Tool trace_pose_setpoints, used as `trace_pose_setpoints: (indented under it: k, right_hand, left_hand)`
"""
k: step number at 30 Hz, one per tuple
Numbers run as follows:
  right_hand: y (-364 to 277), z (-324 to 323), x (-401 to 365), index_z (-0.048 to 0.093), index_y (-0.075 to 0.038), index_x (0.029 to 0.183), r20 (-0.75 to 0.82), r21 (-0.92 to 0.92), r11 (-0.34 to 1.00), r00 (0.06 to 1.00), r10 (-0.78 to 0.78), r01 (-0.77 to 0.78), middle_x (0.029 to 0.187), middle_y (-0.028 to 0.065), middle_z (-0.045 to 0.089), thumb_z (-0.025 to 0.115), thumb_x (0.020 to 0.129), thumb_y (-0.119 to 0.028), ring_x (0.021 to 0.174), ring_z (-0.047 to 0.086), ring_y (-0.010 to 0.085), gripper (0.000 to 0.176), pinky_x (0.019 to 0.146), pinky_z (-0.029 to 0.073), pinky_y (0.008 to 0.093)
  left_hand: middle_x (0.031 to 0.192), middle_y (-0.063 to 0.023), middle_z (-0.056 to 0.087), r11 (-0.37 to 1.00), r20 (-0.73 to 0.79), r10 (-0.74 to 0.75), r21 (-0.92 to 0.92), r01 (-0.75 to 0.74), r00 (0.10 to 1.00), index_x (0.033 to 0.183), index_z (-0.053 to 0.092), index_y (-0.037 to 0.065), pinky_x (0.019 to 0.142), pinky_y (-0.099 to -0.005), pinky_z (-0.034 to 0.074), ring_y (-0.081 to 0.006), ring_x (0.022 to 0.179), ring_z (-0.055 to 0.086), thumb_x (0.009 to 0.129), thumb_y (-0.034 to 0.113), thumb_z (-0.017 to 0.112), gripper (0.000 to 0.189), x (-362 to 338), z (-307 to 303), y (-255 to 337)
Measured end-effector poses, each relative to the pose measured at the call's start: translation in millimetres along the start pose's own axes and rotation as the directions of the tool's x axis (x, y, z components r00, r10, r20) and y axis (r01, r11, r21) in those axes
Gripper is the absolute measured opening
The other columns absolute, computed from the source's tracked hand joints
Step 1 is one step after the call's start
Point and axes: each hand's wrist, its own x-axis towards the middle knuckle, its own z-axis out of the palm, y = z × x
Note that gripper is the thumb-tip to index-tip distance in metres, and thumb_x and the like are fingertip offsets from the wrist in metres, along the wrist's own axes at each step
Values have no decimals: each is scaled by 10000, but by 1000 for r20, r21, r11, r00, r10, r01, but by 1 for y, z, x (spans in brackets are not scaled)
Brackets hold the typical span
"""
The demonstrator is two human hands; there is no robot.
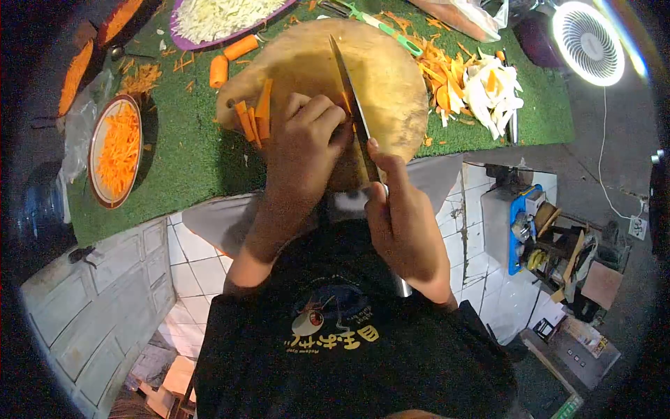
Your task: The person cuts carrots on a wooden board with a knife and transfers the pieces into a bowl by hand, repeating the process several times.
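In the head view my right hand (405,223) grips a kitchen knife (354,91), its long blade pointing away from me over the round wooden cutting board (391,77). My left hand (307,133) rests on the board with curled fingers just left of the blade. Between those fingertips and the knife shows a little orange carrot (345,103); the rest of it is hidden under the hand. Several flat carrot slices (255,122) lie at the board's left side, by my left wrist. Two carrot chunks (219,71) sit off the board's upper left edge.
Shredded carrot fills a brown-rimmed plate (93,157) at left. A purple tray (183,40) of shredded white vegetable stands at the back. Carrot peelings (447,77), white peelings (492,98) and a green-handled peeler (384,28) lie around the board's right. A white fan (588,43) stands far right.
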Motion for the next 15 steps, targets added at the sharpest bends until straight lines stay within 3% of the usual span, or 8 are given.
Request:
trace_pose_setpoints:
  k: [4, 10, 12, 13, 15]
  right_hand:
    - [0, 0, 5, 437, -43, 1440, 16, 8, 999, 999, 38, -38, 948, 356, 631, 464, 1007, 4, 868, 630, 550, 436, 699, 508, 459]
    - [8, 10, 44, 430, -27, 1428, -68, -98, 980, 981, -181, 174, 1002, 354, 633, 469, 1001, 19, 923, 655, 521, 431, 744, 518, 452]
    - [7, 7, 56, 430, -34, 1427, -51, -71, 984, 985, -168, 164, 954, 298, 641, 478, 1013, 11, 852, 688, 417, 420, 729, 515, 429]
    - [8, 5, 60, 430, -34, 1427, -53, -74, 983, 983, -175, 171, 954, 298, 641, 478, 1013, 11, 852, 688, 417, 420, 729, 515, 429]
    - [11, 0, 66, 439, -47, 1431, -62, -70, 969, 969, -241, 236, 818, 190, 602, 483, 1036, -12, 702, 634, 257, 399, 655, 492, 376]
  left_hand:
    - [926, -95, 624, 1000, 6, 15, 0, -15, 1000, 876, 669, 42, 873, -444, 482, -325, 953, 576, 819, 137, 745, 134, 0, -3, 0]
    - [940, -112, 626, 998, 25, 42, -45, -40, 999, 894, 674, 33, 863, -459, 485, -340, 958, 573, 832, 136, 727, 132, 1, -9, -2]
    - [951, -112, 633, 998, 22, 18, -58, -16, 1000, 911, 682, 32, 868, -459, 486, -341, 962, 574, 831, 133, 727, 136, 0, -7, -3]
    - [962, -113, 640, 997, 27, -8, -72, 10, 1000, 928, 690, 32, 873, -459, 486, -342, 965, 575, 830, 130, 726, 144, -1, -6, -3]
    - [965, -111, 648, 998, 1, 14, -66, -13, 1000, 941, 697, 35, 877, -455, 489, -342, 964, 579, 825, 133, 731, 156, -3, -4, -7]
